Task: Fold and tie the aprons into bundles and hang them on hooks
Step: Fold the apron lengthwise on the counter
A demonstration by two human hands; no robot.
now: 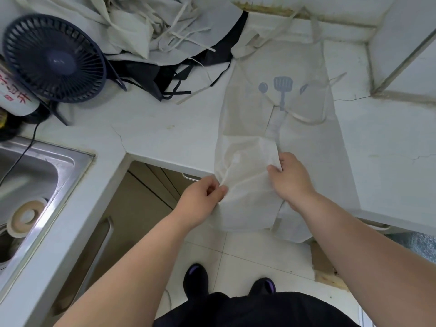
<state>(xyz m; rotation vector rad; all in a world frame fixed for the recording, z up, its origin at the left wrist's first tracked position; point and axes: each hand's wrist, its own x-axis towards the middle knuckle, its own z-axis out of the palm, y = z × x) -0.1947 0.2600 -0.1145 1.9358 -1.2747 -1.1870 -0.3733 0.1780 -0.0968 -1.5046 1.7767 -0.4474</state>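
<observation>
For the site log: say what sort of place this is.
Probably a kitchen: a steel sink set in a white counter, cabinets below, and an apron printed with cooking utensils.

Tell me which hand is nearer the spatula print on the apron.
Right. The right hand grips the apron fold almost straight below the spatula print; the left hand pinches the apron's left edge, lower and further left.

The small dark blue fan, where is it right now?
In the head view, the dark blue fan stands upper left on the white countertop, beyond the steel sink and left of the heaped cream and black aprons.
</observation>
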